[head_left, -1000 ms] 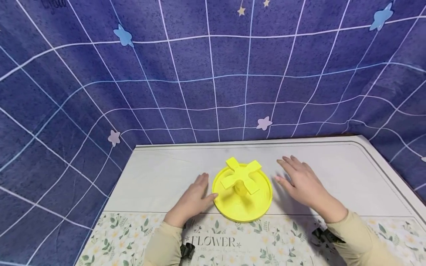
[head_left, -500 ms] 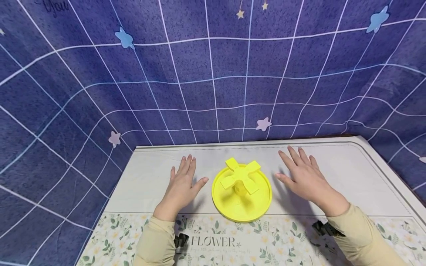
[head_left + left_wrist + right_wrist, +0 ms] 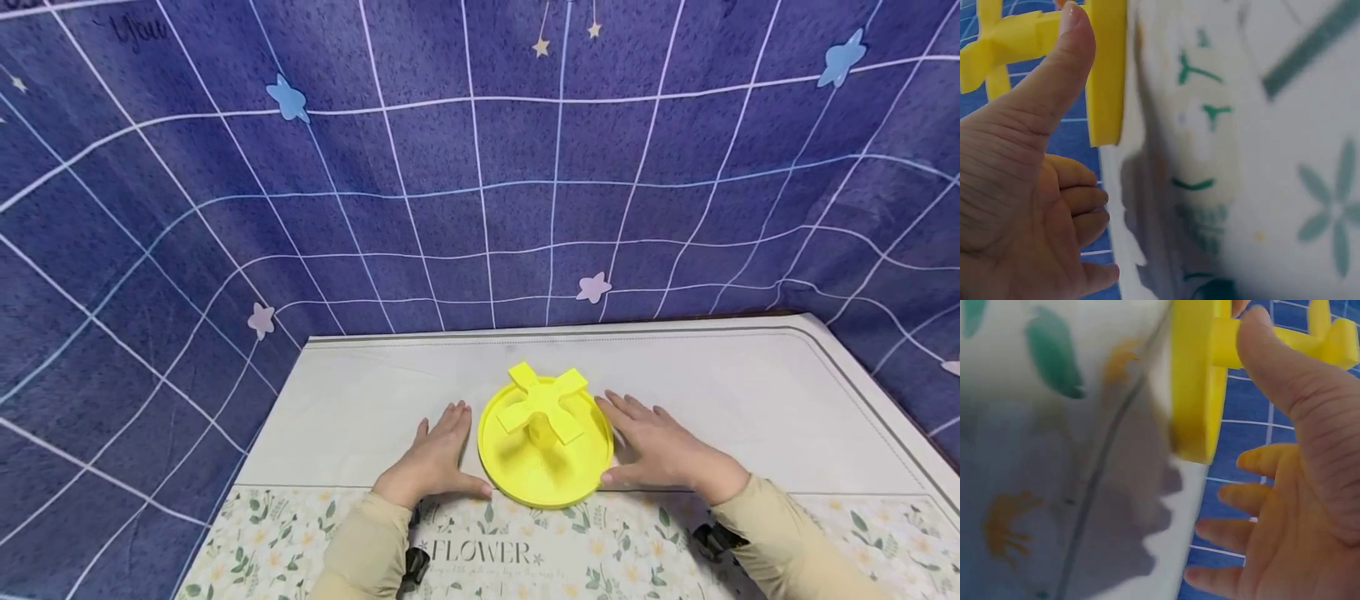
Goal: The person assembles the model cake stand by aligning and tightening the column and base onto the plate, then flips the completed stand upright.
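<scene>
A yellow round dish (image 3: 525, 483) rests on the table, with a short post rising from its middle. On top of the post is a yellow cross-shaped piece (image 3: 543, 400) with flat, flared arms. My left hand (image 3: 431, 462) is at the dish's left side, fingers extended and thumb by the lower rim. At the right side my right hand (image 3: 660, 446) spreads its fingers and thumb around the rim. In both wrist views the thumbs overlap the yellow rim (image 3: 1107, 94); whether they touch it I cannot tell. Neither hand grips anything.
A white mat (image 3: 375, 375) with a floral printed front strip (image 3: 262, 542) covers the table. Behind and at the sides hangs a blue curtain (image 3: 420, 150) with grid lines and stars. Dark wrist bands (image 3: 416, 565) sit over both sleeves.
My left hand drew away leftward, then came back right beside the dish. The right hand has moved left and nearer to the rim. The dish has stayed in place on the mat.
</scene>
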The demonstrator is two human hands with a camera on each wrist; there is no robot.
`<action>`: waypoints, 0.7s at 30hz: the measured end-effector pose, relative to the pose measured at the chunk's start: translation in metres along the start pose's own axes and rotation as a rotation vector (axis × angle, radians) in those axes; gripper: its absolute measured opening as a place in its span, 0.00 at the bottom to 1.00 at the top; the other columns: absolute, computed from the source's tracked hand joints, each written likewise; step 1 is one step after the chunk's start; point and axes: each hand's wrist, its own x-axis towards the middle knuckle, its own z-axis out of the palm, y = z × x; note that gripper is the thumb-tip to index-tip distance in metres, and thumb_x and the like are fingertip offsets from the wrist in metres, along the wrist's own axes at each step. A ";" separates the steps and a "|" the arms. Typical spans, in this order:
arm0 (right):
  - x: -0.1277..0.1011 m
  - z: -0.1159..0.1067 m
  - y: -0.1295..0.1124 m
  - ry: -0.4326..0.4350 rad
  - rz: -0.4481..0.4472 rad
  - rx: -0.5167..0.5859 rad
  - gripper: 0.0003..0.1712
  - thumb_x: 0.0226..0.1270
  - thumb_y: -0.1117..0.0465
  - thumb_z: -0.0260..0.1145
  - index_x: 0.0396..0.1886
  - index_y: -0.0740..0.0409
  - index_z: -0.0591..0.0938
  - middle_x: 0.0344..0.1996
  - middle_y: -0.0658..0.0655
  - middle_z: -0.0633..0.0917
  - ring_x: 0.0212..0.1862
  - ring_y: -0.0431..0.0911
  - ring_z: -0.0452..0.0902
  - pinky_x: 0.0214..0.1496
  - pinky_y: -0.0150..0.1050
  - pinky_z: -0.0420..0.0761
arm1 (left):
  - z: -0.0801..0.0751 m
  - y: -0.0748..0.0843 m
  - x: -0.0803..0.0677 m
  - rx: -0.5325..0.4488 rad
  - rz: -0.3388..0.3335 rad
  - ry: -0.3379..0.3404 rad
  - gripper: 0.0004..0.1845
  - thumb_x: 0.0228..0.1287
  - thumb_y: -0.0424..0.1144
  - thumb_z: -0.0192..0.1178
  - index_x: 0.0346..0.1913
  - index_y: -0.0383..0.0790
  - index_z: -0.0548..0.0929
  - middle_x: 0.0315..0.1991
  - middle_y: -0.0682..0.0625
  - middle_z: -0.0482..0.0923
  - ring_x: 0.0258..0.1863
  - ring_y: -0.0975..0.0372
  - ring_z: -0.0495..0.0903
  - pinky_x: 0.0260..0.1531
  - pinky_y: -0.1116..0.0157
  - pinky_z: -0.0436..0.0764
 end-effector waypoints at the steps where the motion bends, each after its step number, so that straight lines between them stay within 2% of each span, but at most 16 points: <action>1: 0.001 0.003 0.002 -0.029 -0.002 0.029 0.64 0.48 0.32 0.73 0.76 0.62 0.57 0.73 0.67 0.60 0.70 0.68 0.55 0.63 0.73 0.55 | 0.001 0.000 0.001 -0.009 0.007 -0.013 0.70 0.37 0.68 0.74 0.75 0.30 0.52 0.76 0.37 0.46 0.76 0.48 0.44 0.68 0.38 0.42; 5: 0.004 0.011 0.007 -0.067 -0.019 0.096 0.67 0.45 0.33 0.75 0.76 0.64 0.56 0.73 0.64 0.62 0.71 0.68 0.54 0.64 0.73 0.54 | 0.006 0.001 0.004 -0.019 0.040 -0.019 0.64 0.41 0.66 0.73 0.76 0.36 0.55 0.76 0.38 0.49 0.75 0.46 0.47 0.68 0.37 0.45; 9: 0.007 0.015 0.007 -0.017 -0.042 0.078 0.67 0.44 0.34 0.76 0.75 0.67 0.58 0.71 0.65 0.65 0.70 0.68 0.57 0.63 0.70 0.59 | 0.007 0.002 0.008 0.035 0.062 0.019 0.62 0.40 0.66 0.73 0.76 0.40 0.58 0.75 0.38 0.53 0.74 0.46 0.51 0.66 0.36 0.50; 14: 0.011 0.018 0.009 0.038 -0.044 0.061 0.68 0.39 0.34 0.78 0.72 0.70 0.61 0.68 0.67 0.69 0.68 0.67 0.62 0.62 0.68 0.63 | 0.006 0.004 0.012 0.067 0.076 0.047 0.61 0.37 0.65 0.75 0.74 0.38 0.63 0.73 0.36 0.58 0.72 0.45 0.56 0.65 0.37 0.56; 21: 0.010 0.021 0.011 0.056 -0.042 0.093 0.69 0.37 0.31 0.77 0.71 0.71 0.63 0.68 0.66 0.69 0.68 0.65 0.63 0.63 0.73 0.54 | 0.010 -0.001 0.011 0.035 0.101 0.054 0.59 0.38 0.64 0.75 0.74 0.39 0.63 0.73 0.37 0.58 0.73 0.45 0.56 0.67 0.39 0.52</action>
